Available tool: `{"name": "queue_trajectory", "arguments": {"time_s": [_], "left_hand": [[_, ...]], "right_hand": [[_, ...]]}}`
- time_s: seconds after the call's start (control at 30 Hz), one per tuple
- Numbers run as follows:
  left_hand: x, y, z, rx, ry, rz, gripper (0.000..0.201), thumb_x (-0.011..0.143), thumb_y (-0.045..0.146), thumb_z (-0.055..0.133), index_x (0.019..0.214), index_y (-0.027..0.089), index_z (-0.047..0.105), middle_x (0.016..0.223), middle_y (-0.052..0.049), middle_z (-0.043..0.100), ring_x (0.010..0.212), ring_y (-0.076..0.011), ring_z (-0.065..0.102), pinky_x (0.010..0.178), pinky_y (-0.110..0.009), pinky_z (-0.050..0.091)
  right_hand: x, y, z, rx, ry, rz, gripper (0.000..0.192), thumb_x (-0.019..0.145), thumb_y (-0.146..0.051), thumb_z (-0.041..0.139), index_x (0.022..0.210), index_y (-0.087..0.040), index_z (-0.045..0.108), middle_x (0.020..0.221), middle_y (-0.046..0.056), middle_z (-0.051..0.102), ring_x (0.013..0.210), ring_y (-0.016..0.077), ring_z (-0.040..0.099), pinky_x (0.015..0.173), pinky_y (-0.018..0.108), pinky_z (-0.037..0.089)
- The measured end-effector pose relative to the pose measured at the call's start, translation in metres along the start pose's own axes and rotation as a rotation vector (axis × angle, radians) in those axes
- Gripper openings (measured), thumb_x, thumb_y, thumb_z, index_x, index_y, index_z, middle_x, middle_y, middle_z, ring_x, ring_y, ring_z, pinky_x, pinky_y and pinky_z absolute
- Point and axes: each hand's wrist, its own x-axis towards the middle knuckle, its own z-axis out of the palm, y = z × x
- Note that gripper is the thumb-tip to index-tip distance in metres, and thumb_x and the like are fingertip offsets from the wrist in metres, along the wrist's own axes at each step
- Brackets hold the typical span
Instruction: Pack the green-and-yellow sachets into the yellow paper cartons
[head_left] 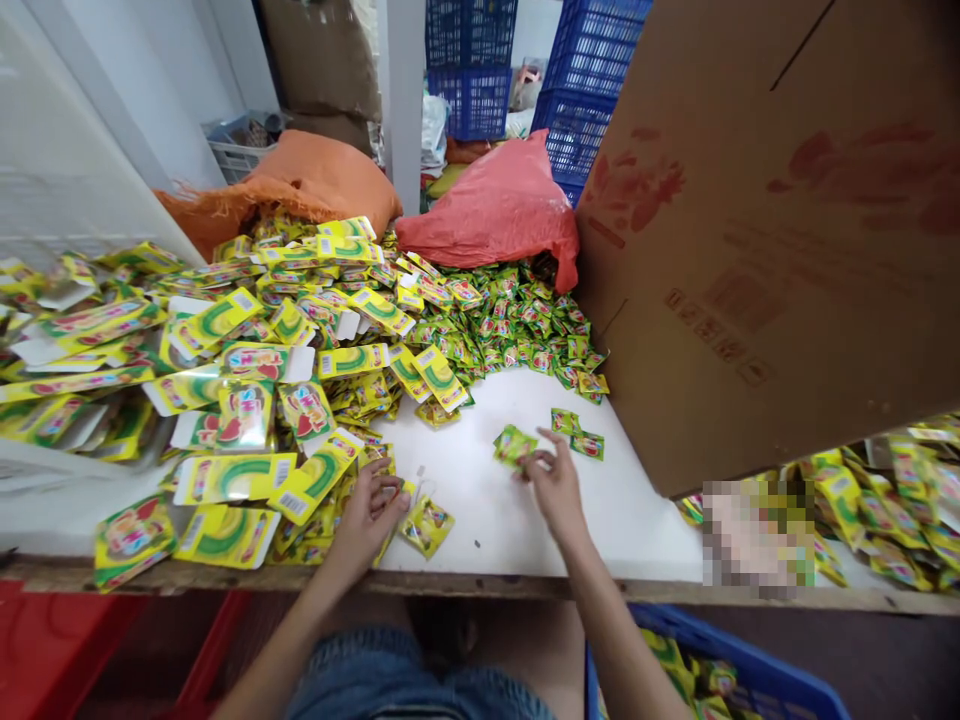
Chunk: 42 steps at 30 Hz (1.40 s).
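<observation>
My right hand pinches a small green sachet at its edge, just above the white tabletop. Two more green sachets lie flat beyond its fingertips. At the near left, my left hand has curled fingers beside a heap of yellow sachets; what they grip, if anything, is not clear. To the right of its thumb lies a clear-fronted yellow sachet. Small yellow-and-green cartons, many with white flaps out, are piled to the left of this hand.
Green sachets spread across the back below a red sack; an orange sack lies left. A large cardboard box walls off the right. Under the table edge sits a blue crate with packets; blue crates stand behind.
</observation>
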Motion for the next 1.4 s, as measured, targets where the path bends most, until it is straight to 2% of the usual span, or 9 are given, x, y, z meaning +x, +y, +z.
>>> {"name": "queue_trajectory", "arguments": {"time_s": [0.13, 0.23, 0.47, 0.7, 0.97, 1.07, 1.2, 1.3, 1.4], "left_hand": [[-0.002, 0.006, 0.003, -0.037, -0.076, -0.028, 0.051, 0.076, 0.039, 0.058, 0.116, 0.021, 0.033, 0.094, -0.002, 0.05, 0.072, -0.0162, 0.063, 0.076, -0.039, 0.05], [-0.003, 0.011, 0.005, -0.075, -0.102, -0.043, 0.049, 0.076, 0.04, 0.056, 0.115, 0.021, 0.033, 0.093, -0.002, 0.05, 0.068, -0.0151, 0.063, 0.074, -0.039, 0.051], [-0.005, 0.012, 0.005, -0.057, -0.096, -0.03, 0.047, 0.078, 0.041, 0.053, 0.115, 0.019, 0.035, 0.087, -0.002, 0.056, 0.071, -0.0168, 0.064, 0.075, -0.04, 0.051], [-0.003, 0.005, 0.001, 0.041, -0.03, 0.066, 0.057, 0.072, 0.036, 0.062, 0.122, 0.017, 0.039, 0.102, -0.008, 0.057, 0.102, -0.0206, 0.056, 0.092, -0.039, 0.043], [-0.006, 0.004, 0.003, 0.257, 0.109, 0.176, 0.066, 0.066, 0.032, 0.068, 0.121, 0.017, 0.035, 0.12, -0.012, 0.05, 0.11, -0.0244, 0.052, 0.092, -0.039, 0.042], [-0.01, 0.008, 0.009, 0.388, 0.139, 0.193, 0.064, 0.067, 0.031, 0.066, 0.121, 0.018, 0.035, 0.118, -0.011, 0.051, 0.106, -0.0237, 0.054, 0.088, -0.038, 0.044], [-0.016, 0.015, 0.027, 0.5, 0.018, 0.184, 0.062, 0.07, 0.028, 0.06, 0.125, 0.018, 0.034, 0.084, -0.003, 0.061, 0.07, -0.0183, 0.061, 0.069, -0.033, 0.048], [-0.019, 0.016, 0.043, 0.516, -0.06, 0.206, 0.064, 0.072, 0.024, 0.057, 0.129, 0.019, 0.029, 0.072, 0.0, 0.06, 0.064, -0.0181, 0.06, 0.063, -0.03, 0.048], [-0.02, 0.015, 0.052, 0.528, -0.083, 0.237, 0.067, 0.073, 0.022, 0.055, 0.131, 0.018, 0.023, 0.089, -0.007, 0.062, 0.073, -0.0203, 0.062, 0.066, -0.032, 0.048]], "right_hand": [[-0.052, -0.001, 0.026, 0.274, -0.341, 0.099, 0.038, 0.073, -0.026, 0.05, 0.11, -0.022, 0.048, 0.076, -0.002, 0.055, 0.051, 0.0103, 0.057, 0.051, 0.026, 0.048], [-0.06, -0.002, 0.034, 0.37, -0.476, 0.124, 0.034, 0.074, -0.025, 0.05, 0.107, -0.02, 0.049, 0.068, -0.005, 0.052, 0.05, 0.0089, 0.052, 0.051, 0.024, 0.046], [-0.053, -0.018, 0.047, 0.015, -0.566, -0.093, 0.023, 0.078, -0.014, 0.042, 0.093, -0.02, 0.059, 0.072, 0.0, 0.059, 0.063, 0.0129, 0.054, 0.061, 0.026, 0.044], [-0.065, -0.032, 0.06, -0.458, -0.515, -0.233, 0.025, 0.071, -0.021, 0.059, 0.095, -0.018, 0.061, 0.089, 0.009, 0.061, 0.086, 0.0232, 0.054, 0.078, 0.036, 0.041], [-0.075, -0.04, 0.059, -0.387, -0.711, -0.229, 0.02, 0.072, -0.017, 0.054, 0.092, -0.018, 0.055, 0.086, 0.007, 0.063, 0.08, 0.0207, 0.056, 0.069, 0.03, 0.042], [-0.066, -0.038, 0.041, -0.233, -0.647, -0.143, 0.017, 0.076, -0.019, 0.05, 0.093, -0.02, 0.052, 0.077, 0.002, 0.062, 0.07, 0.0174, 0.057, 0.064, 0.028, 0.042], [-0.054, -0.044, 0.022, 0.121, -0.371, -0.072, 0.027, 0.08, -0.031, 0.05, 0.105, -0.019, 0.048, 0.091, 0.004, 0.062, 0.079, 0.0165, 0.059, 0.07, 0.028, 0.046], [-0.055, -0.053, 0.028, 0.301, -0.219, -0.05, 0.037, 0.08, -0.035, 0.053, 0.112, -0.019, 0.045, 0.099, 0.005, 0.061, 0.084, 0.0169, 0.059, 0.072, 0.028, 0.048], [-0.062, -0.057, 0.042, 0.27, -0.128, -0.079, 0.035, 0.082, -0.033, 0.05, 0.114, -0.02, 0.044, 0.1, 0.006, 0.06, 0.087, 0.017, 0.058, 0.077, 0.03, 0.048]]}}
